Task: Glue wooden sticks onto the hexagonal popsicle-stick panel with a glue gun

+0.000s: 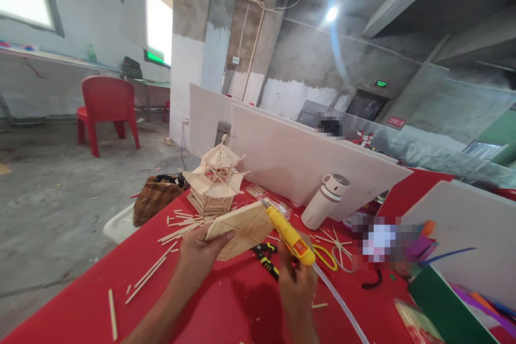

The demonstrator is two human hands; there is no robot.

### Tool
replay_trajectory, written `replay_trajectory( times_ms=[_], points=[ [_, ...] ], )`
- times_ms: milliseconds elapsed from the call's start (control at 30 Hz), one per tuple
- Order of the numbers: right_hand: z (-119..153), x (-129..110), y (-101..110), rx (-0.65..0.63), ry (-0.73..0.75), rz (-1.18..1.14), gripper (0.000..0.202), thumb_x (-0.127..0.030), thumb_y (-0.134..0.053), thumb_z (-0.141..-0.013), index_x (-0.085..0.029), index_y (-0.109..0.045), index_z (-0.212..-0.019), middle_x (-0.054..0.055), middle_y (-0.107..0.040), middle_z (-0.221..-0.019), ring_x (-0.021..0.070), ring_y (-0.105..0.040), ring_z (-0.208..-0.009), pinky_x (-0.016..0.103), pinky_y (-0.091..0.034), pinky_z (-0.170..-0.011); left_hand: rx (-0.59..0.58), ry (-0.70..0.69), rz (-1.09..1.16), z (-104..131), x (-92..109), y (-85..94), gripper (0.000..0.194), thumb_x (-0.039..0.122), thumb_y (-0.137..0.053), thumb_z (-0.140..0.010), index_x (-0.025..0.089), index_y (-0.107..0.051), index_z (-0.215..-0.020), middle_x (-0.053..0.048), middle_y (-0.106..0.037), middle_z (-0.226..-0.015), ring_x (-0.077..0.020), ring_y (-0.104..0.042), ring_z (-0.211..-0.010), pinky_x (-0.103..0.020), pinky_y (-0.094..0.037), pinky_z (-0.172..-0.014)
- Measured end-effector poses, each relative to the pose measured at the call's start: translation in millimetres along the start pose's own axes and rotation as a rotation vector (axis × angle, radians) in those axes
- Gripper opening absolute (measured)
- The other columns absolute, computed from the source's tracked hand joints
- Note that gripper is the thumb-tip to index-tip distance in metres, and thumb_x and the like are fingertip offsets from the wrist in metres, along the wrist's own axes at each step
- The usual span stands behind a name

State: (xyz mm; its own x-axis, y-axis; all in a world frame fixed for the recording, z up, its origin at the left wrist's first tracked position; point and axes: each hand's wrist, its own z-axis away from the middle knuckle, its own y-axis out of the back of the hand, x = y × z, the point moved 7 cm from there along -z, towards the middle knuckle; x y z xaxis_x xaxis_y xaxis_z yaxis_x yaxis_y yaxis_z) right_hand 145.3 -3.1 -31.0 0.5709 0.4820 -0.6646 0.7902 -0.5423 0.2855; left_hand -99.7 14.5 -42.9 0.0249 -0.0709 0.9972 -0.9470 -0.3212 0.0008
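Note:
My left hand [201, 252] grips the near left edge of a flat panel of wooden sticks [244, 228], thumb on top, and holds it tilted above the table. In my right hand [297, 274] is a yellow hot glue gun [291, 234], with a clear glue stick [341, 301] trailing out of its back end. The gun's metal nozzle is at the panel's upper right edge; whether it touches cannot be made out. Behind the panel stands a pagoda model [217, 180] built from wooden sticks. Black and yellow pliers [266, 260] lie below the panel, partly hidden.
Loose wooden sticks [185, 228] are scattered over the red table [226, 306]. A white thermos [322, 204] stands before white partition boards [290, 150]. Yellow-handled scissors [325, 258] lie right of the gun, and a green box [447, 301] sits far right.

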Motion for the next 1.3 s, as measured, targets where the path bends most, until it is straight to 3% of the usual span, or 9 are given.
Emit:
replay_trajectory(
  times_ms=[233,600,867,1133,1300],
  points=[
    [-1.7,2.3,2.8,0.043,0.04,0.082,0.039,-0.051,-0.059,-0.093,-0.017,-0.07,-0.107,0.011,-0.072,-0.088,0.0271,-0.067,-0.092,0.039,-0.053,-0.081,-0.006,0.007,0.049,0.4,0.3,-2.9,0.036,0.043,-0.08,-0.056,0.013,-0.078,-0.074,-0.003,-0.071,-0.065,-0.0185,-0.059,-0.063,-0.026,-0.045,-0.058],
    [-2.7,2.9,4.2,0.065,0.074,0.103,0.038,-0.05,-0.059,-0.094,-0.016,-0.071,-0.107,0.01,-0.072,-0.081,0.0271,-0.068,-0.085,0.038,-0.052,-0.076,-0.07,0.022,0.071,1.7,0.1,-7.5,0.037,0.044,-0.081,-0.058,0.012,-0.079,-0.078,-0.007,-0.076,-0.076,-0.0218,-0.065,-0.069,-0.029,-0.049,-0.064],
    [-6.2,-18.5,1.8,0.032,0.217,0.057,0.029,-0.041,-0.055,-0.097,-0.02,-0.065,-0.114,0.012,-0.067,-0.106,0.0253,-0.062,-0.101,0.041,-0.051,-0.085,-0.14,0.075,0.16,2.2,-6.4,-13.2,0.04,0.043,-0.082,-0.06,0.011,-0.079,-0.083,-0.011,-0.078,-0.084,-0.0261,-0.068,-0.079,-0.034,-0.054,-0.073],
    [-10.4,-21.2,4.3,0.05,0.234,0.046,0.025,-0.038,-0.055,-0.098,-0.021,-0.063,-0.113,0.01,-0.064,-0.109,0.0222,-0.061,-0.094,0.04,-0.05,-0.084,-0.151,0.098,0.198,6.0,-3.9,-13.6,0.038,0.041,-0.083,-0.059,0.011,-0.078,-0.081,-0.01,-0.077,-0.08,-0.026,-0.068,-0.076,-0.034,-0.055,-0.071],
    [-10.8,-21.0,5.5,0.062,0.261,0.058,0.025,-0.038,-0.054,-0.098,-0.021,-0.063,-0.114,0.011,-0.064,-0.108,0.0246,-0.06,-0.103,0.042,-0.049,-0.087,-0.152,0.118,0.206,3.9,-4.8,-15.2,0.037,0.041,-0.084,-0.058,0.011,-0.078,-0.08,-0.009,-0.076,-0.078,-0.0261,-0.069,-0.075,-0.035,-0.055,-0.071]
  ],
)
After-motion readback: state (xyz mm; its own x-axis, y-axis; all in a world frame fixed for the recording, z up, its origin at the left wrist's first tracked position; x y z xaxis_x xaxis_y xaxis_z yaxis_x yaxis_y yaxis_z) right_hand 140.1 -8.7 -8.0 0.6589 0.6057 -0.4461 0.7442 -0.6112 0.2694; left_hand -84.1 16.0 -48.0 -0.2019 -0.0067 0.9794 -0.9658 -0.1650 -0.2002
